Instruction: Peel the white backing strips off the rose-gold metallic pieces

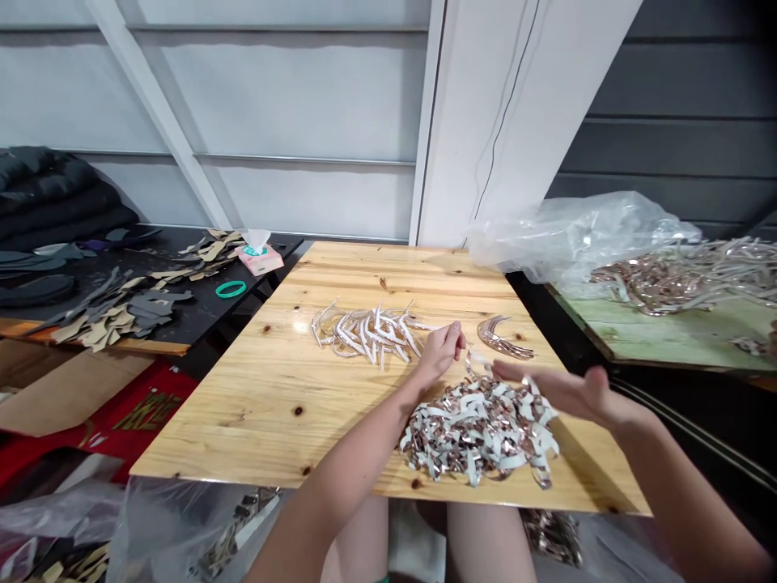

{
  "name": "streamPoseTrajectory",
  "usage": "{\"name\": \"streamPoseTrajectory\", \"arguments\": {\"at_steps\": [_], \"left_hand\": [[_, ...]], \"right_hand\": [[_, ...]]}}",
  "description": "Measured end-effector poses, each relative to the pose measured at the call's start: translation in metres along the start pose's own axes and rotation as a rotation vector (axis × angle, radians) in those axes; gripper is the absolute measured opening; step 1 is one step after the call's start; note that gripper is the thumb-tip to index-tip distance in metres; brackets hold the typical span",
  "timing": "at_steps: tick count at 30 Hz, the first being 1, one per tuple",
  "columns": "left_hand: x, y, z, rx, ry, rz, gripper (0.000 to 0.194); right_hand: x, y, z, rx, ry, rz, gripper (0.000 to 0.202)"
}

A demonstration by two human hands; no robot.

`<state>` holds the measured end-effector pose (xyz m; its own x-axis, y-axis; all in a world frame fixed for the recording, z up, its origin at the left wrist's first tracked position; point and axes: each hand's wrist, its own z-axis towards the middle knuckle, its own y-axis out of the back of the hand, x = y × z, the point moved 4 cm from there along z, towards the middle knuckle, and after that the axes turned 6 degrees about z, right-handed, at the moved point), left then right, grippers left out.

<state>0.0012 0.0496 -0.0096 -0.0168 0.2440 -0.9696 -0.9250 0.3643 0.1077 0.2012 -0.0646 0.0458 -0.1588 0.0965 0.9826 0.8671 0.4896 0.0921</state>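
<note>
My left hand (444, 348) is closed above the middle of the wooden table, fingers curled in. A thin pale strip (426, 326) runs into it from the left. Beyond it lies a loose pile of curved white and rose-gold strips (370, 334). My right hand (567, 390) is stretched out flat with its fingers extended, over the right side of a heap of curly shiny scraps (479, 433). A small scrap (478, 358) shows just left of its fingertips, blurred. Farther back rests a neat bundle of curved rose-gold strips (503, 338).
The wooden table (243, 405) spans the middle. On the left, a black table (176, 324) bears grey and tan offcuts, a green ring (231, 289) and a tissue box (261, 257). At right, a green board (631, 336) carries more strips beside clear plastic (576, 231).
</note>
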Motion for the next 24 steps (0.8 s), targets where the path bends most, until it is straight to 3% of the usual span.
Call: {"name": "streamPoseTrajectory", "arguments": {"at_steps": [2, 3, 5, 8, 12, 15, 18, 21, 22, 24], "left_hand": [[0.000, 0.000, 0.000, -0.001, -0.001, 0.022, 0.058], [0.001, 0.000, 0.001, -0.001, 0.000, 0.030, 0.058], [0.001, 0.000, 0.001, 0.009, -0.004, 0.039, 0.057], [-0.001, 0.000, 0.001, 0.027, -0.030, 0.071, 0.056], [-0.003, -0.002, -0.001, 0.070, -0.045, 0.144, 0.055], [-0.002, -0.002, 0.000, 0.086, -0.054, 0.154, 0.055], [-0.003, -0.002, 0.000, 0.076, -0.074, 0.164, 0.052], [-0.008, -0.002, 0.000, 0.075, -0.141, 0.185, 0.038], [-0.011, -0.003, 0.000, 0.087, -0.168, 0.176, 0.035], [-0.016, -0.004, -0.001, 0.126, -0.195, 0.116, 0.041]], "right_hand": [[0.001, 0.027, 0.023, -0.294, 0.079, -0.010, 0.095], [0.001, 0.038, 0.035, -0.463, 0.109, -0.139, 0.080], [-0.002, 0.047, 0.059, -0.642, 0.147, -0.546, 0.054], [-0.014, 0.047, 0.086, -0.738, 0.097, -0.979, 0.032], [-0.028, 0.045, 0.092, -0.812, -0.024, -1.070, 0.030], [-0.026, 0.044, 0.083, -0.905, -0.059, -1.121, 0.036], [-0.010, 0.041, 0.075, -1.020, 0.061, -1.041, 0.040], [0.015, 0.032, 0.071, -1.085, 0.381, -0.662, 0.035], [0.021, 0.027, 0.073, -1.046, 0.465, -0.463, 0.033], [0.026, 0.014, 0.084, -0.848, 0.511, -0.040, 0.030]]}}
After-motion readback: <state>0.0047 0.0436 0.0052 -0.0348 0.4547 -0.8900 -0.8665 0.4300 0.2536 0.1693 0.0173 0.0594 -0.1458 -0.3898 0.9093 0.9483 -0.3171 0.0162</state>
